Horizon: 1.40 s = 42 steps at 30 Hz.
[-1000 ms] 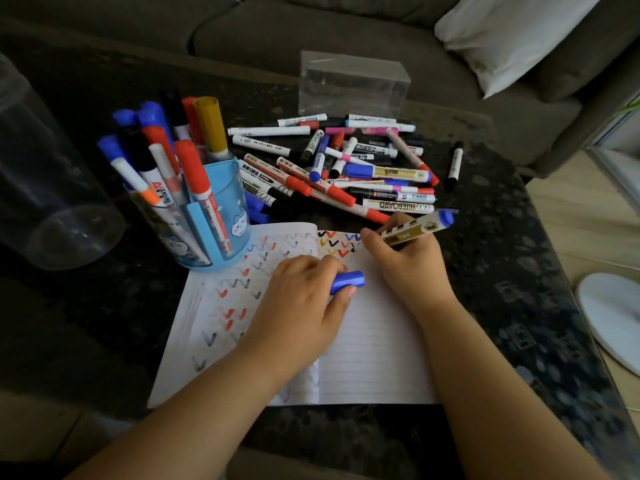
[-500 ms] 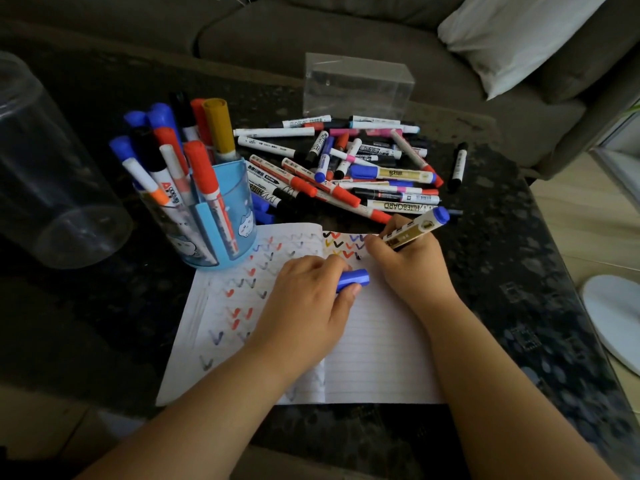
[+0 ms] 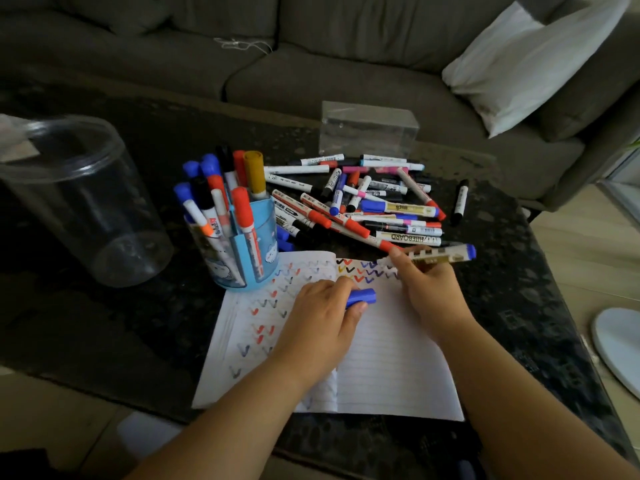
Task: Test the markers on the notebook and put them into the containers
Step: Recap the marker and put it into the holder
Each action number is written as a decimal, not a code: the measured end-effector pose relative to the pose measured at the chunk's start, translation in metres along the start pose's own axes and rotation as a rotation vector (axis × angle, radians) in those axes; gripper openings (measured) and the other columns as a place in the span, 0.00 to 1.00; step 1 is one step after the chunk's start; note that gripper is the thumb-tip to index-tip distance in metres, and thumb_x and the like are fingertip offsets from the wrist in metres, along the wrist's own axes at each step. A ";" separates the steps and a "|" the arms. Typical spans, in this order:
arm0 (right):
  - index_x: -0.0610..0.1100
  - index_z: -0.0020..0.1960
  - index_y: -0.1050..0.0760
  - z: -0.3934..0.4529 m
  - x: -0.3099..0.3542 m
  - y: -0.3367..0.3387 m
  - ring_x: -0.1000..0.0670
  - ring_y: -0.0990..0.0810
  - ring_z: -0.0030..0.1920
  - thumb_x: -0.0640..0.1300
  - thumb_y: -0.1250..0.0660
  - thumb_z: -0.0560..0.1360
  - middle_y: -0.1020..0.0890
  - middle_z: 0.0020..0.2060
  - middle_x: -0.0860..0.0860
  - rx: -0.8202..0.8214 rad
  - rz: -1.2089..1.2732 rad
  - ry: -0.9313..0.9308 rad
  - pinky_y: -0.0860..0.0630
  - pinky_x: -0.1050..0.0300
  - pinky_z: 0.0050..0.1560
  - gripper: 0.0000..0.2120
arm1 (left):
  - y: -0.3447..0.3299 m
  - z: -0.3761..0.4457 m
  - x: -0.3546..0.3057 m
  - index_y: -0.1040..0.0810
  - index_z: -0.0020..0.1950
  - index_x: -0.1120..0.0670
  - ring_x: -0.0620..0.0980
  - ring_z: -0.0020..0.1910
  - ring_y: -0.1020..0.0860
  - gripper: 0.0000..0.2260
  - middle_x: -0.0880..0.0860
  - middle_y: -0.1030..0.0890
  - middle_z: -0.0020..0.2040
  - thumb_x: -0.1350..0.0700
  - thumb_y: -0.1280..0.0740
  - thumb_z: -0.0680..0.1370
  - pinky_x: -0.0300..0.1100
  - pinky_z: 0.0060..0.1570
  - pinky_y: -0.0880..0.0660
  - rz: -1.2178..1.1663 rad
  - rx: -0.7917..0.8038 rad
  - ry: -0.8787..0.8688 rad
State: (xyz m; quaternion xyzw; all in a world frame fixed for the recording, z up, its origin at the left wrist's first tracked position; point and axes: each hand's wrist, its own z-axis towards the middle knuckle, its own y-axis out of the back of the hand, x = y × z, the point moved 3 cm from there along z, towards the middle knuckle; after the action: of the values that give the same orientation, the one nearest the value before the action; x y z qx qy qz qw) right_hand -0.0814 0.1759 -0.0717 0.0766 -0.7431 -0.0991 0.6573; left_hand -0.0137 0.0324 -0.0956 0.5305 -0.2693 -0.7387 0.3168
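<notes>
Your right hand grips a blue-ended marker with a gold-and-white barrel, fingers curled round it. The marker is blurred, lies nearly level, and its writing end sits over the upper edge of the right page. Your left hand rests on the notebook near the centre fold, and its fingers pinch a blue cap.

The notebook lies open on the dark speckled table. Both pages carry rows of small V-shaped test strokes in red, blue, black and other colours; the strokes fill most of the left page and only the top of the right page.

A blue holder stands just beyond the notebook's upper left corner and holds upright markers with blue, red, black, orange and mustard caps. A loose pile of markers lies on the table beyond the notebook, to the right of the holder. One black-capped marker lies apart at the pile's right edge.

A clear round jar stands at the left of the table. A clear rectangular box stands behind the pile. A sofa with a white cushion runs along the far side.
</notes>
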 end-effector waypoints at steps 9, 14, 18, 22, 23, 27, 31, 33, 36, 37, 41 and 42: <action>0.38 0.46 0.25 -0.057 0.031 0.022 0.57 0.35 0.26 0.42 0.41 0.80 0.31 0.25 0.52 0.119 0.316 -0.014 0.35 0.62 0.30 0.09 | 0.025 0.002 -0.004 0.24 0.53 0.49 0.45 0.50 0.24 0.06 0.51 0.20 0.53 0.57 0.34 0.77 0.33 0.49 0.29 -0.656 0.127 0.427; 0.41 0.40 0.31 -0.090 0.061 0.032 0.56 0.38 0.25 0.40 0.41 0.80 0.34 0.25 0.51 0.165 0.390 0.073 0.37 0.65 0.26 0.10 | 0.055 -0.030 -0.033 0.24 0.53 0.48 0.41 0.45 0.22 0.06 0.45 0.19 0.45 0.57 0.35 0.78 0.31 0.47 0.26 -0.781 0.090 0.421; 0.43 0.37 0.30 -0.113 0.075 0.031 0.54 0.39 0.27 0.40 0.40 0.79 0.34 0.25 0.51 0.221 0.362 0.109 0.37 0.64 0.27 0.12 | 0.076 -0.050 -0.051 0.24 0.49 0.45 0.43 0.47 0.22 0.06 0.44 0.18 0.45 0.56 0.35 0.78 0.36 0.52 0.26 -0.800 0.033 0.395; 0.44 0.38 0.29 -0.135 0.084 0.030 0.55 0.37 0.27 0.40 0.39 0.78 0.32 0.24 0.53 0.256 0.313 0.141 0.36 0.62 0.29 0.10 | 0.093 -0.061 -0.067 0.25 0.49 0.44 0.35 0.42 0.22 0.06 0.43 0.19 0.44 0.57 0.35 0.77 0.30 0.47 0.27 -0.771 0.037 0.349; 0.43 0.39 0.29 -0.139 0.086 0.030 0.56 0.36 0.26 0.40 0.39 0.78 0.31 0.24 0.53 0.256 0.289 0.152 0.36 0.63 0.29 0.09 | 0.096 -0.063 -0.070 0.25 0.48 0.44 0.33 0.41 0.22 0.06 0.43 0.19 0.44 0.57 0.35 0.77 0.28 0.44 0.27 -0.756 0.044 0.336; 0.41 0.41 0.28 -0.154 0.088 0.033 0.56 0.34 0.26 0.41 0.37 0.78 0.29 0.23 0.53 0.292 0.142 0.217 0.34 0.62 0.30 0.07 | 0.103 -0.074 -0.082 0.24 0.50 0.45 0.33 0.42 0.22 0.06 0.42 0.19 0.45 0.56 0.34 0.77 0.28 0.42 0.27 -0.679 0.081 0.284; 0.43 0.42 0.23 -0.169 0.078 0.040 0.57 0.32 0.26 0.44 0.31 0.74 0.26 0.25 0.54 0.332 0.049 0.169 0.32 0.63 0.30 0.05 | 0.100 -0.088 -0.090 0.26 0.51 0.44 0.37 0.38 0.23 0.04 0.43 0.19 0.40 0.53 0.37 0.79 0.32 0.44 0.27 -0.518 0.186 0.238; 0.42 0.42 0.21 -0.175 0.072 0.043 0.57 0.31 0.27 0.46 0.30 0.72 0.26 0.26 0.53 0.372 0.058 0.112 0.31 0.64 0.29 0.07 | 0.097 -0.096 -0.089 0.27 0.52 0.43 0.39 0.36 0.24 0.04 0.44 0.20 0.39 0.51 0.40 0.79 0.35 0.45 0.26 -0.457 0.262 0.227; 0.41 0.44 0.18 -0.184 0.069 0.049 0.55 0.31 0.26 0.58 0.37 0.68 0.24 0.26 0.49 0.389 0.078 0.060 0.33 0.63 0.28 0.20 | 0.095 -0.107 -0.090 0.28 0.50 0.42 0.39 0.36 0.24 0.03 0.44 0.22 0.37 0.48 0.42 0.79 0.35 0.45 0.27 -0.382 0.336 0.222; 0.40 0.44 0.18 -0.185 0.069 0.051 0.55 0.32 0.25 0.60 0.39 0.68 0.25 0.26 0.48 0.369 0.109 0.044 0.35 0.62 0.27 0.23 | 0.097 -0.110 -0.091 0.29 0.49 0.42 0.39 0.37 0.24 0.03 0.44 0.23 0.37 0.47 0.42 0.79 0.35 0.45 0.27 -0.380 0.342 0.219; 0.35 0.39 0.28 -0.187 0.075 0.061 0.54 0.36 0.23 0.51 0.37 0.75 0.34 0.24 0.46 0.236 0.219 0.059 0.39 0.61 0.25 0.18 | 0.106 -0.117 -0.101 0.28 0.49 0.42 0.39 0.37 0.25 0.06 0.41 0.25 0.35 0.44 0.44 0.79 0.40 0.46 0.25 -0.370 0.319 0.184; 0.37 0.38 0.30 -0.188 0.077 0.061 0.53 0.37 0.23 0.47 0.38 0.77 0.35 0.24 0.46 0.206 0.238 0.081 0.39 0.60 0.25 0.14 | 0.108 -0.117 -0.106 0.28 0.48 0.42 0.38 0.35 0.27 0.07 0.40 0.26 0.33 0.43 0.44 0.78 0.40 0.43 0.26 -0.364 0.300 0.162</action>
State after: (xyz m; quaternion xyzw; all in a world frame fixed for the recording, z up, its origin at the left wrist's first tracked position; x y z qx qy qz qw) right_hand 0.0968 0.2072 0.0388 0.0587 -0.7262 0.0595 0.6824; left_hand 0.1430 0.0339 0.0145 0.6689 -0.2498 -0.6904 0.1167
